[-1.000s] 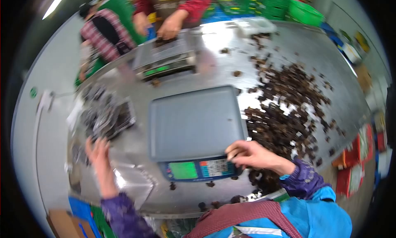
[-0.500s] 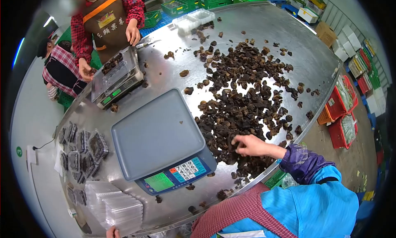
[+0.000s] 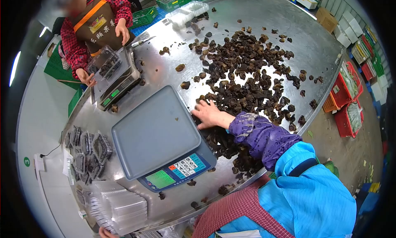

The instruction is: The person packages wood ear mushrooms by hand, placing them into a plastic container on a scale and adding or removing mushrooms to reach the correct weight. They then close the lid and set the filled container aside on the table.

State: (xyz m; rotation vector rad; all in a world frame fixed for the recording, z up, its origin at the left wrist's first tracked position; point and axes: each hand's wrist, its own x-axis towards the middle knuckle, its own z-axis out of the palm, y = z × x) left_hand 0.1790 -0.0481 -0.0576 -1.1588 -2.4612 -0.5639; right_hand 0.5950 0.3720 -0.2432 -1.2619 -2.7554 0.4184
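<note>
- One broad metal table [image 3: 317, 48] spans the view, carrying the loose fungus and both scales.
- One co-worker in a brown apron [image 3: 97, 21] stands across it; a clear plastic box [image 3: 109, 64] of dark pieces, flat on the second scale [image 3: 123, 84] a moment ago, now looks tilted there, so it appears to have been handled.
- One wide heap of black wood ear fungus [image 3: 243, 89] lies right of the nearer digital scale [image 3: 208, 155], whose grey pan [image 3: 152, 135] looks unchanged.
- Many nested clear plastic trays [image 3: 123, 209] lie below filled clear packs [image 3: 101, 147], left of that scale.
- One right hand [image 3: 208, 114] has shifted from picking within the heap to its edge, beside the pan; its fingers are spread, suggesting no grip, though the palm is hidden.
- One left hand [image 3: 106, 233] shows only partly, near the trays; whether it pinches anything cannot be told.
- One small brown fleck [image 3: 176, 119] rests on the pan.
</note>
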